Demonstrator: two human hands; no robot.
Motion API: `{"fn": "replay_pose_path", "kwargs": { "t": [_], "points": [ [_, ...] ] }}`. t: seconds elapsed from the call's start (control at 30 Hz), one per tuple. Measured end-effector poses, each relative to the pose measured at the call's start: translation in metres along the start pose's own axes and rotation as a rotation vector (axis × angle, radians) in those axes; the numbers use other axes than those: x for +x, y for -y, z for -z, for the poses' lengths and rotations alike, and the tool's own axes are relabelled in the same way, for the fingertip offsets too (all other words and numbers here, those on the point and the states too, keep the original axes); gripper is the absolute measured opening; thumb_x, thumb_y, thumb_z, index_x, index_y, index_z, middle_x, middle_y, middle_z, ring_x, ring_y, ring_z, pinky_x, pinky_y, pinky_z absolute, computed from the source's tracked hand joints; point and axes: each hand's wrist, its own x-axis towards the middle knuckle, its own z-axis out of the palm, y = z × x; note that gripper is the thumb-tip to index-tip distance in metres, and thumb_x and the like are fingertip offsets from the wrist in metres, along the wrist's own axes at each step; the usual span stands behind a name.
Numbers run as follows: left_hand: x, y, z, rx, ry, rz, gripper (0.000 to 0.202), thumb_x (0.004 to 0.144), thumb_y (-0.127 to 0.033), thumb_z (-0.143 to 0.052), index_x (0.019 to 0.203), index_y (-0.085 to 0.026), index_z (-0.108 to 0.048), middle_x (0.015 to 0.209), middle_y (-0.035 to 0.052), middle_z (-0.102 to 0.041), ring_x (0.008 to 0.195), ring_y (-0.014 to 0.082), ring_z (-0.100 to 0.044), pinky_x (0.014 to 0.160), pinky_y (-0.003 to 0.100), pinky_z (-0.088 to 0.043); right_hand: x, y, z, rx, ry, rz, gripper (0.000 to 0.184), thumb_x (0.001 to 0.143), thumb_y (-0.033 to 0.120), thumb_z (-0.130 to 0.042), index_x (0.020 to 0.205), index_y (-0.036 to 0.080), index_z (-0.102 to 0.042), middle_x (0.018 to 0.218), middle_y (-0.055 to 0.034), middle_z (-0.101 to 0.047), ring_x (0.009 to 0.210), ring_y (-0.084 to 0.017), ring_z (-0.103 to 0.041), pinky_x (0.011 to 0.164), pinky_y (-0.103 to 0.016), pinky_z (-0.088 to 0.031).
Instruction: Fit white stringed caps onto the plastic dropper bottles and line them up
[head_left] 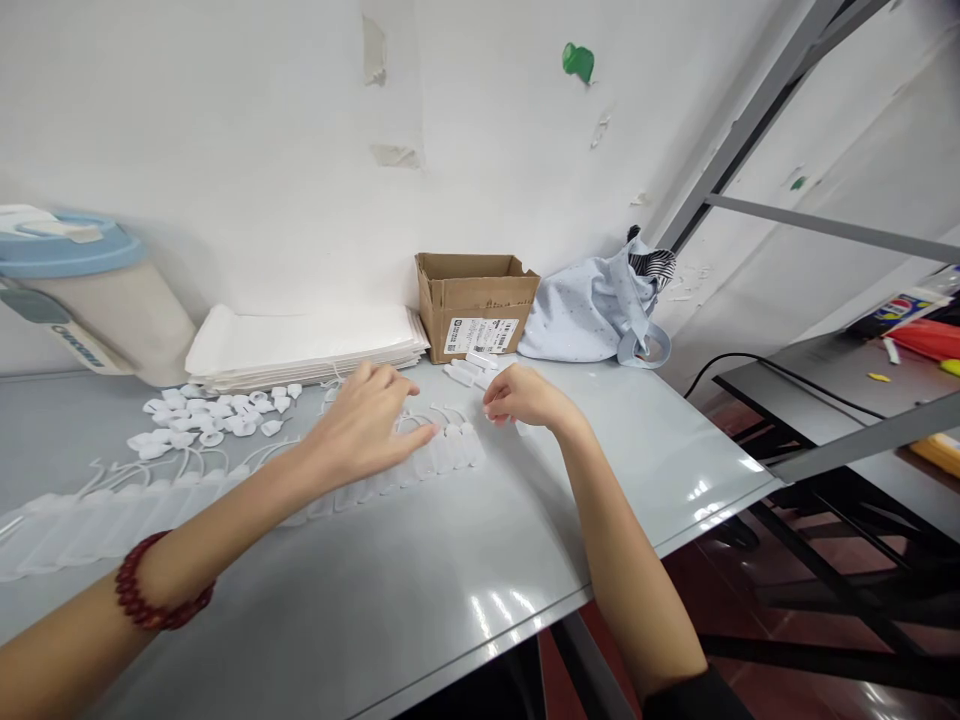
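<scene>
My left hand hovers over a long row of translucent plastic bottles with thin curved tubes at their tops. Its fingers are apart and nothing shows in them. My right hand is beyond the row's right end, its fingers curled together. Whatever they may pinch is too small or hidden to make out. A few loose clear bottles lie just past it, by the cardboard box. White caps are heaped on the left of the table, behind the row.
Along the wall stand a large jug with a blue lid, a stack of white padded sheets, an open cardboard box and a light blue cloth bag. A grey metal frame rises at the right edge of the table.
</scene>
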Motion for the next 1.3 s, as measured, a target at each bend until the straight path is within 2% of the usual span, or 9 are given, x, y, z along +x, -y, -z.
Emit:
{"fn": "replay_pose_path", "kwargs": {
  "t": [0.2, 0.33, 0.43, 0.67, 0.8, 0.9, 1.07, 1.17, 1.3],
  "points": [
    [-0.007, 0.04, 0.019, 0.016, 0.017, 0.185, 0.035, 0.079, -0.039, -0.039, 0.084, -0.018, -0.066, 0.096, 0.0124, -0.068, 0.105, 0.0364, -0.049, 0.082, 0.044, -0.043, 0.005, -0.006, -0.002, -0.118, -0.157, -0.045, 0.022, 0.07, 0.001, -0.056, 0.08, 0.014, -0.07, 0.07, -0.0059, -0.067, 0.063, -0.016, -0.06, 0.055, -0.024, -0.04],
    [-0.01, 0.07, 0.022, 0.014, 0.009, 0.243, 0.021, 0.072, -0.032, -0.046, 0.07, -0.024, -0.065, 0.091, 0.0093, -0.071, 0.101, 0.0378, -0.053, 0.076, 0.042, -0.042, 0.005, -0.006, -0.003, -0.196, -0.134, -0.039, 0.031, 0.066, -0.003, -0.055, 0.081, 0.017, -0.072, 0.074, -0.0041, -0.065, 0.063, -0.014, -0.054, 0.054, -0.022, -0.036],
    [-0.013, 0.086, 0.02, 0.003, 0.017, 0.245, 0.019, 0.071, -0.03, -0.047, 0.07, -0.025, -0.065, 0.089, 0.0079, -0.072, 0.095, 0.0354, -0.057, 0.072, 0.039, -0.043, 0.004, -0.005, -0.005, -0.232, -0.098, -0.032, 0.033, 0.063, -0.004, -0.056, 0.081, 0.018, -0.073, 0.072, -0.0032, -0.064, 0.06, -0.013, -0.052, 0.051, -0.022, -0.036],
    [-0.01, 0.081, 0.013, 0.032, 0.073, 0.215, 0.032, 0.072, -0.028, -0.046, 0.089, -0.02, -0.071, 0.092, 0.009, -0.072, 0.105, 0.0346, -0.054, 0.083, 0.04, -0.044, 0.009, -0.005, -0.013, -0.318, -0.126, 0.001, 0.028, 0.059, 0.001, -0.067, 0.08, 0.018, -0.074, 0.08, -0.0058, -0.063, 0.074, -0.019, -0.056, 0.059, -0.025, -0.037],
    [-0.008, 0.082, 0.008, 0.069, 0.083, 0.199, 0.038, 0.071, -0.029, -0.045, 0.097, -0.017, -0.071, 0.095, 0.0101, -0.072, 0.107, 0.0355, -0.054, 0.085, 0.042, -0.044, 0.01, -0.007, -0.012, -0.333, -0.16, 0.062, 0.024, 0.065, 0.007, -0.068, 0.086, 0.018, -0.072, 0.085, -0.0056, -0.061, 0.079, -0.019, -0.055, 0.066, -0.027, -0.038],
    [-0.008, 0.089, 0.009, 0.085, 0.083, 0.196, 0.037, 0.068, -0.024, -0.045, 0.092, -0.018, -0.072, 0.094, 0.0098, -0.072, 0.107, 0.0357, -0.054, 0.084, 0.041, -0.045, 0.01, -0.007, -0.01, -0.249, -0.26, 0.166, 0.022, 0.073, 0.012, -0.063, 0.094, 0.019, -0.068, 0.084, -0.003, -0.058, 0.076, -0.017, -0.052, 0.068, -0.027, -0.038],
    [-0.008, 0.096, 0.011, 0.061, 0.167, 0.193, 0.04, 0.066, -0.015, -0.044, 0.093, -0.019, -0.073, 0.086, 0.0086, -0.071, 0.102, 0.0319, -0.057, 0.078, 0.036, -0.047, 0.008, 0.003, -0.016, 0.108, -0.492, 0.369, 0.017, 0.079, 0.025, -0.06, 0.095, 0.02, -0.059, 0.071, 0.0036, -0.05, 0.065, -0.013, -0.048, 0.066, -0.027, -0.039],
    [-0.008, 0.099, 0.006, 0.046, 0.178, 0.151, 0.041, 0.067, -0.014, -0.044, 0.097, -0.02, -0.072, 0.091, 0.0095, -0.07, 0.097, 0.0291, -0.06, 0.076, 0.035, -0.046, 0.006, 0.01, -0.023, 0.279, -0.514, 0.398, 0.017, 0.08, 0.034, -0.06, 0.091, 0.021, -0.056, 0.067, 0.005, -0.048, 0.063, -0.012, -0.048, 0.061, -0.025, -0.038],
    [-0.011, 0.102, 0.003, 0.031, 0.193, 0.121, 0.034, 0.068, -0.017, -0.044, 0.088, -0.021, -0.071, 0.09, 0.0092, -0.07, 0.082, 0.0262, -0.065, 0.069, 0.033, -0.046, 0.004, 0.016, -0.03, 0.441, -0.444, 0.397, 0.02, 0.079, 0.037, -0.062, 0.087, 0.021, -0.053, 0.069, 0.0042, -0.051, 0.065, -0.012, -0.05, 0.061, -0.026, -0.041]
  ]
}}
